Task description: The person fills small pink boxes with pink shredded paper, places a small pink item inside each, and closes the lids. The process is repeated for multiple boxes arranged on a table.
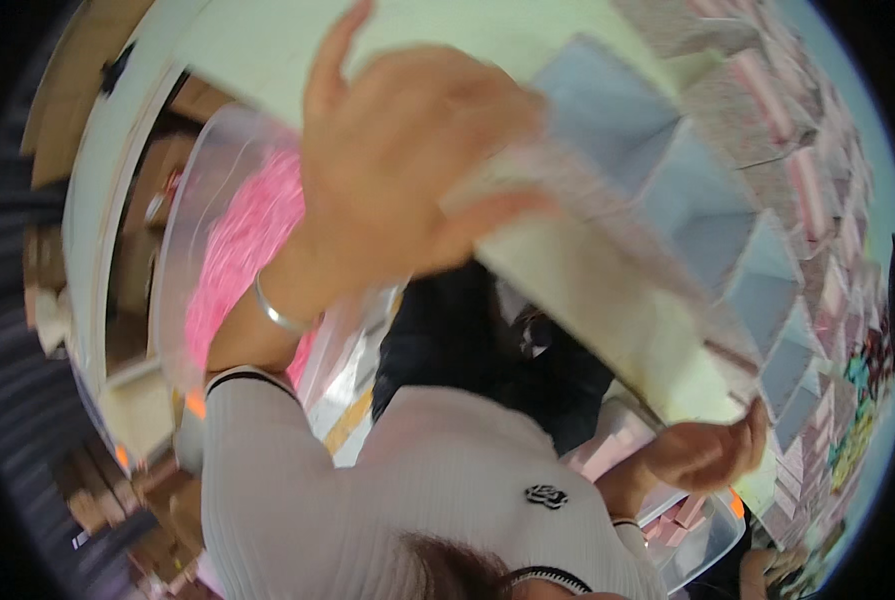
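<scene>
My left hand [410, 150], blurred, reaches across the upper middle. Its thumb and forefinger are at the near end of a pale pinkish sheet or panel [605, 217], and its little finger is raised. The sheet slants down to the right over a pale table [627, 315]. At its far end is my right hand [706, 454], fingers curled; blur hides whether it grips the sheet. Beyond the sheet runs a row of open grey-blue boxes [612, 112]. Pink shredded filler [252, 217] lies in a clear plastic bin [184, 247] beside my left forearm.
A clear bin [706, 551] with pink blocks [672, 525] stands below my right hand. Many pink and pale boxes [807, 187] lie along the right side. Cardboard boxes [169, 517] are at the lower left. Part of another person's arm [753, 574] shows at the lower right.
</scene>
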Action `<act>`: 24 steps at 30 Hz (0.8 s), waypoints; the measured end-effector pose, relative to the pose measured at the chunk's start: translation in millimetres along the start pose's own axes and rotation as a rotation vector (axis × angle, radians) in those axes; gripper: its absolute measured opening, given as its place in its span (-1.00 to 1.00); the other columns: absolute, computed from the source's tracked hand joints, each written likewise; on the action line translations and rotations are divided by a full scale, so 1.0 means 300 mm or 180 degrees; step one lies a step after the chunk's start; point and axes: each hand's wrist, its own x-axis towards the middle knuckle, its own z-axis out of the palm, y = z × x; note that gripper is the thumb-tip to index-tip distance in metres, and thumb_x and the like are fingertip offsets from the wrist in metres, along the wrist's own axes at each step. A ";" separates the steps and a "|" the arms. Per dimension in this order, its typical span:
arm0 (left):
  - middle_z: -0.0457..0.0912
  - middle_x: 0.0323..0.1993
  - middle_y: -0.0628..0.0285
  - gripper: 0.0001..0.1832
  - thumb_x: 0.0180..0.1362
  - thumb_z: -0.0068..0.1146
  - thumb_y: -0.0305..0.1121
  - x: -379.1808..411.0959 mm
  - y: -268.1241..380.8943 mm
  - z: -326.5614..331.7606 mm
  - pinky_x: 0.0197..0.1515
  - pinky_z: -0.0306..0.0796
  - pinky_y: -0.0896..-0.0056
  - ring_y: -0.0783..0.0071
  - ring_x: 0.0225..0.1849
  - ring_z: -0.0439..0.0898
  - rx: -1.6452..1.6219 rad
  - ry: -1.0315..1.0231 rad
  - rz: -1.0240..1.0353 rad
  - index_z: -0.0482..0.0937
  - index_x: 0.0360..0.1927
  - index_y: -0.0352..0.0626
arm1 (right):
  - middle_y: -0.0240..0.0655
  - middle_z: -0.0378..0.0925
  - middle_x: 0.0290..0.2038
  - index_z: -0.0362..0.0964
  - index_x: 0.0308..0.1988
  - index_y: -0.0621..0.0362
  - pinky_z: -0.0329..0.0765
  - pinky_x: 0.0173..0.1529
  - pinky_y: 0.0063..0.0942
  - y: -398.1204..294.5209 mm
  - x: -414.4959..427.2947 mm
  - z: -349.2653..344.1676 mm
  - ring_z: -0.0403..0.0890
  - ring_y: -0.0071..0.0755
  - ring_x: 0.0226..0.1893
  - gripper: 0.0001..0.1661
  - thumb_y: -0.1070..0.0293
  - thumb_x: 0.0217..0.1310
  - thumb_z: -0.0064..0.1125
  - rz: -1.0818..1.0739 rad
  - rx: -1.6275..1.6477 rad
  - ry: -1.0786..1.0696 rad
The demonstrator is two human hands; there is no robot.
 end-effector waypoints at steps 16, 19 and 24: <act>0.41 -0.09 -0.12 -0.51 -0.05 0.10 -0.18 -1.525 -0.050 -0.053 0.06 0.22 0.18 0.04 0.00 0.36 -0.1407 -0.2869 -0.3501 0.39 -0.06 -0.23 | 0.02 0.21 0.09 0.15 0.14 0.05 0.22 0.15 -0.17 -0.725 -0.245 0.971 0.25 0.08 0.09 -0.28 0.36 -0.09 0.18 -0.1303 0.2232 -0.3781; 0.49 -0.26 -0.10 -0.66 -0.04 0.08 -0.32 -1.441 -0.028 -0.049 -0.08 0.31 0.23 0.09 -0.18 0.47 -0.2124 -0.2518 -0.3435 0.45 -0.20 -0.30 | -0.02 0.11 0.17 0.14 0.16 -0.05 0.17 0.18 -0.12 -0.859 -0.424 1.172 0.16 0.06 0.17 -0.24 0.36 -0.12 0.20 -0.1793 0.1917 -0.4380; 0.50 -0.22 -0.04 -0.64 -0.05 0.13 -0.28 -1.353 -0.028 -0.231 -0.09 0.33 0.24 0.12 -0.15 0.48 -0.2015 -0.2288 -0.3846 0.47 -0.18 -0.23 | -0.06 0.27 0.07 0.30 0.05 -0.01 0.31 0.08 -0.18 -0.981 -0.768 1.175 0.33 0.01 0.05 -0.51 0.28 0.05 -0.03 -0.2572 0.1387 -0.6090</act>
